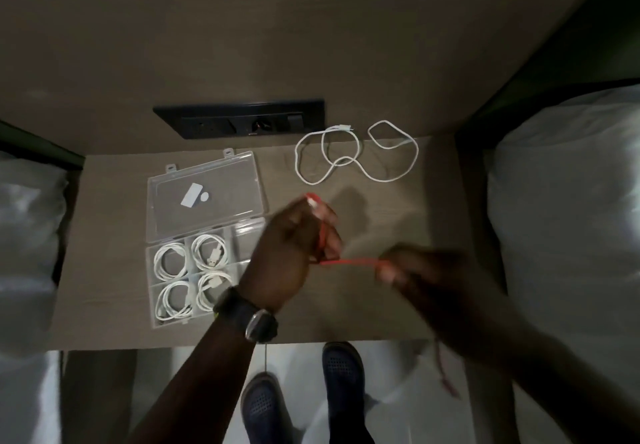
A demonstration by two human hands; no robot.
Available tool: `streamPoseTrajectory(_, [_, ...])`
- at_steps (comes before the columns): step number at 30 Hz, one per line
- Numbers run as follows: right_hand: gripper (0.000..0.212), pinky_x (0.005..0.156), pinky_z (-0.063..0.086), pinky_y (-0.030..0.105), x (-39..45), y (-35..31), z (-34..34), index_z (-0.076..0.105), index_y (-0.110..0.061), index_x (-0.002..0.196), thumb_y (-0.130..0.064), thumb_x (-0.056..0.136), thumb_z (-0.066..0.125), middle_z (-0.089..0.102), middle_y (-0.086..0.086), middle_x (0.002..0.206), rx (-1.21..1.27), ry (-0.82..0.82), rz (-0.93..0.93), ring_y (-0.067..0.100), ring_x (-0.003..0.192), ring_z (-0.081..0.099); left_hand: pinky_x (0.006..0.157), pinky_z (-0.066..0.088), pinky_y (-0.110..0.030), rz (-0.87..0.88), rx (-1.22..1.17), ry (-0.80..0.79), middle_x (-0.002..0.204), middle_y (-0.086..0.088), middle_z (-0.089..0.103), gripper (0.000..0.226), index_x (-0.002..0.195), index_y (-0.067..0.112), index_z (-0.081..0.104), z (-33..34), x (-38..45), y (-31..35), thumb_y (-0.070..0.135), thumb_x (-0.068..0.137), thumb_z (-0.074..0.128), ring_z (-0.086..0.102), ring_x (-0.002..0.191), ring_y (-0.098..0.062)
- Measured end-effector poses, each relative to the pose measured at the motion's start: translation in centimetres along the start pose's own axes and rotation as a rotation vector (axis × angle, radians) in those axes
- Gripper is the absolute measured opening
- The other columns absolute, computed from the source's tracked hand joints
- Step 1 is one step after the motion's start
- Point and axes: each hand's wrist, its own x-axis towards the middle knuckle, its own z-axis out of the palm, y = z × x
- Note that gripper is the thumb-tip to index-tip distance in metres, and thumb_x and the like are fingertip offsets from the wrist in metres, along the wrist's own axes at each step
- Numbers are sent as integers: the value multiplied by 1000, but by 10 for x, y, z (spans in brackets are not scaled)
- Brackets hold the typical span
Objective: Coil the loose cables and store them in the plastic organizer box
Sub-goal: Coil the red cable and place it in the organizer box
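Note:
A red cable [349, 262] runs taut between both hands above the small table. My left hand [294, 249] grips a loop of it, its white-tipped plug sticking up by the fingers. My right hand [405, 267], blurred, pinches the cable further right; its loose end hangs below the table edge. The clear plastic organizer box [153, 272] lies open at the left, lid [207, 197] flipped back, with several coiled white cables in its compartments. A loose white cable [346, 159] sprawls at the back of the table.
The wooden table [398, 312] stands between two beds with white bedding [568, 222]. A black socket panel [239, 121] is set in the wall behind. My two blue shoes [341, 364] show on the floor below the front edge.

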Motion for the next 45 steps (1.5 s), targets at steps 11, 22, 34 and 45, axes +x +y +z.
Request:
streamPoseTrajectory(11, [32, 58, 44, 34, 70, 43, 31, 54, -39, 64, -49, 93, 45, 53, -14, 55, 149, 223, 134, -1, 55, 48, 39, 32, -18, -323, -1025, -302, 50, 6, 42, 41, 81, 12, 55, 29, 10, 6, 37, 101, 28, 37, 39, -6])
streamPoseTrajectory(22, [19, 71, 54, 31, 33, 1, 6, 61, -34, 111, -37, 99, 47, 71, -11, 99, -138, 120, -161, 7, 85, 67, 61, 51, -27, -25, -131, 13, 76, -17, 59, 23, 95, -4, 55, 4, 21, -5, 12, 101, 40, 62, 63, -18])
streamPoseTrajectory(34, [20, 57, 37, 13, 87, 7, 55, 65, -2, 84, -13, 96, 54, 54, 0, 62, 470, 206, 193, -1, 53, 48, 41, 29, -19, -226, -1004, -229, 52, 6, 42, 38, 84, 11, 53, -6, 4, 5, 35, 101, 30, 38, 41, -6])
streamPoseTrajectory(45, [10, 57, 52, 32, 40, -42, 71, 58, -21, 99, -30, 94, 59, 64, -8, 75, -135, 233, 10, 10, 64, 60, 87, 54, -35, -151, -784, 219, 82, -10, 64, 30, 83, 6, 58, -11, -7, -11, 23, 101, 41, 65, 88, -26])
